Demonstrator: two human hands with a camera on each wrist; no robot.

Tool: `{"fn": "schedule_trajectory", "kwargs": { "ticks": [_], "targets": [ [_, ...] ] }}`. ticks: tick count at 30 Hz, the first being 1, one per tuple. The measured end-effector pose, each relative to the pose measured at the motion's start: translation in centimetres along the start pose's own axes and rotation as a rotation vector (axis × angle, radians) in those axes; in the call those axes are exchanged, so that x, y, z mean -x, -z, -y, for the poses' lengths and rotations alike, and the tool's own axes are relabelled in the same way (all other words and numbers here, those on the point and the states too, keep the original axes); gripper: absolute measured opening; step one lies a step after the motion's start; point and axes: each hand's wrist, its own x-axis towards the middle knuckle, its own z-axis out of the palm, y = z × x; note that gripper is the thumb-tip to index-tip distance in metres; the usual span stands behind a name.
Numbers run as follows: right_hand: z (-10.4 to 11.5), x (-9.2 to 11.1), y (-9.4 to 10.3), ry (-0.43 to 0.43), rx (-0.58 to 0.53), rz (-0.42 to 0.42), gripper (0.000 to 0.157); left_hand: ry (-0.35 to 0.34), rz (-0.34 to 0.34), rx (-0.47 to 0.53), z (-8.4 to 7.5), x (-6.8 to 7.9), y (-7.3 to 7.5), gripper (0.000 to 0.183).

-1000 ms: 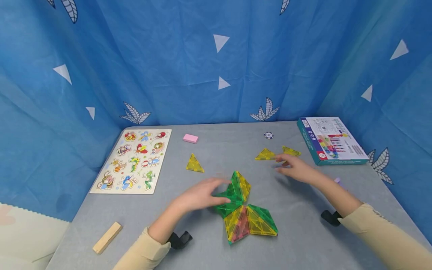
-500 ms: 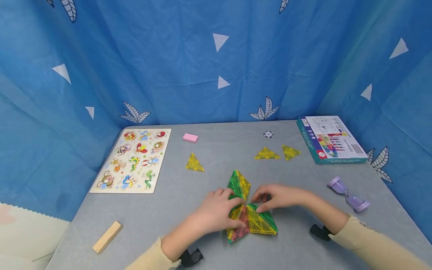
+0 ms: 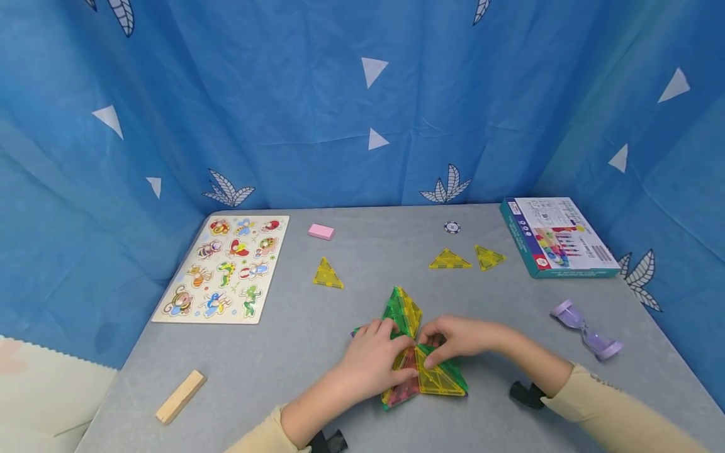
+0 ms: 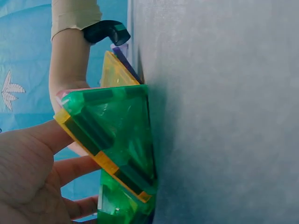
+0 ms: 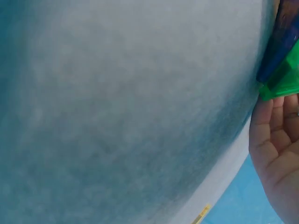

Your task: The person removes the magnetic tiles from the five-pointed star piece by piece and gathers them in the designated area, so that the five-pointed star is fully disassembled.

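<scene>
Translucent triangular magnetic tiles stand joined as small pyramids in a cluster. My left hand [image 3: 368, 365] grips the left side of it, thumb by the red tile [image 3: 401, 395], fingers over tiles it largely covers. In the left wrist view, the left hand [image 4: 28, 172] has its fingers against a green tile [image 4: 119, 123] with yellow edging. My right hand [image 3: 461, 336] pinches the yellow-and-green pyramid [image 3: 440, 380] at the right. In the right wrist view, fingertips of the right hand [image 5: 278, 144] touch a green tile [image 5: 286, 77]. A green-and-yellow pyramid [image 3: 404, 308] stands behind, its lower part partly hidden.
Loose yellow triangles [image 3: 327, 275] lie farther back on the grey table [image 3: 272, 384], two more at the right. Around them are an insect puzzle board [image 3: 223, 270], pink block [image 3: 321, 232], chip [image 3: 452, 227], box [image 3: 557, 239], purple hourglass [image 3: 586, 329] and wooden block [image 3: 181, 397].
The right hand has come from the yellow triangles at the back down to the cluster. The left hand has shifted right and forward over the pyramids. The hourglass has come into full view.
</scene>
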Motion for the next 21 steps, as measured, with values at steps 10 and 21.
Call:
{"fn": "schedule_trajectory", "kwargs": {
  "ticks": [10,21],
  "targets": [
    [0.1,-0.2,-0.2,0.050,0.010,-0.032,0.013,0.013,-0.077,0.105,0.2,0.2,-0.4,0.028],
    [-0.2,1.3,1.4,0.045,-0.062,-0.086,0.009,0.032,-0.069,0.127,0.2,0.2,-0.4,0.027]
  ]
}}
